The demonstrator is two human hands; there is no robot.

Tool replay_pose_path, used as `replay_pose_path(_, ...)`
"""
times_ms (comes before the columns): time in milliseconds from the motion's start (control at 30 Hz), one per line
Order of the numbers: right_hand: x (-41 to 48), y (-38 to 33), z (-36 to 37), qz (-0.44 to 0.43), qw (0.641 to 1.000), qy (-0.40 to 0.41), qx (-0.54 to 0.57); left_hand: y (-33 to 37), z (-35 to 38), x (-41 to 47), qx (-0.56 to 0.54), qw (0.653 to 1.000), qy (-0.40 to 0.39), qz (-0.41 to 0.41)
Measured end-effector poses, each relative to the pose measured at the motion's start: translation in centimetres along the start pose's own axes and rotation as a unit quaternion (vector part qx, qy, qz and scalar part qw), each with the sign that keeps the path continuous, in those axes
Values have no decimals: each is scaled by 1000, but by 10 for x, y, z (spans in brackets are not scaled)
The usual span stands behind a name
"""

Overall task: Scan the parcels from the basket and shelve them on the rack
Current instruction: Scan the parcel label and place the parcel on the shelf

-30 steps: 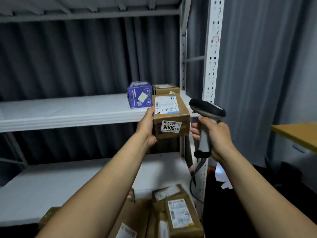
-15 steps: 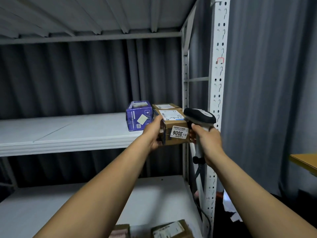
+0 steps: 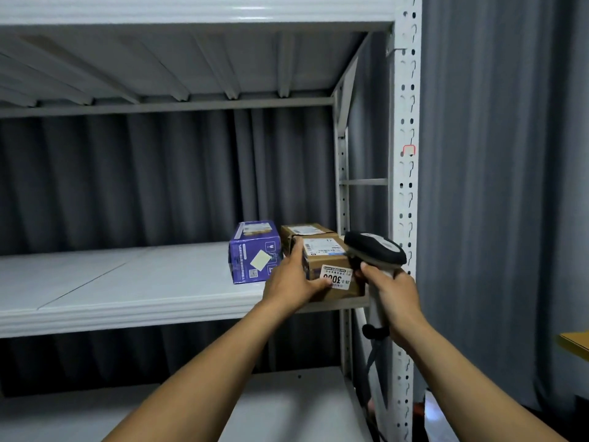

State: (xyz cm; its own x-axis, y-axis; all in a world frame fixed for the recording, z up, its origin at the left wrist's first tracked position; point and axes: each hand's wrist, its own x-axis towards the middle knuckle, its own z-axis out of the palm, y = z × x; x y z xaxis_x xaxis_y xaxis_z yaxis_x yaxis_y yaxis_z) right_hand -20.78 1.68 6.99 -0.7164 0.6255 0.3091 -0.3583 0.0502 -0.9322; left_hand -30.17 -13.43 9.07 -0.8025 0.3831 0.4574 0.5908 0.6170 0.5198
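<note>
Gripping the cardboard parcel (image 3: 331, 261) with our left hand (image 3: 291, 287), thumb on its front label, we are holding it at the rack shelf (image 3: 127, 282)'s front right corner, just beside a purple box (image 3: 255, 253). Our right hand (image 3: 395, 298) is clasping the barcode scanner (image 3: 376, 250)'s handle.

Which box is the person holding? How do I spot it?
Find the white rack, then the right end of its middle shelf. The left hand grips the front brown box there. A big-number sticker marks it, unlike the purple box and rear box.
</note>
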Motion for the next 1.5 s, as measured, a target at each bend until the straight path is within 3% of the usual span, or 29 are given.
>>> replay_pose_path(67, 8, 2, 1, 0, 1000, 0, -6, 1, 1, 8, 163, 985, 44, 47)
replay_pose_path(133, 14, 2, 2, 1, 1000, -6, -22, 2, -2, 20, 248, 962, 54, 104)
replay_pose_path(200, 22, 3, 4, 7, 999, -27, -35, 1, -4, 31, 298, 943, 43, 140)
replay_pose_path(433, 42, 5, 16, 24, 996, -32, -75, -15, -15, 55, 377, 921, 3, 97)
replay_pose_path(700, 34, -11, 23, 8, 986, -52, -157, -27, -13, 65, 328, 944, -34, 26)
replay_pose_path(1067, 4, -34, 19, -1, 979, -76, -189, -36, -40, 53, 290, 951, -78, 69)
replay_pose_path(1300, -55, -53, 12, -1, 972, -100, -212, -24, -58, -17, 282, 954, -60, 83)
replay_pose_path(1500, -131, -36, -7, 16, 949, -128, -288, -32, -54, -116, 281, 952, -110, 58)
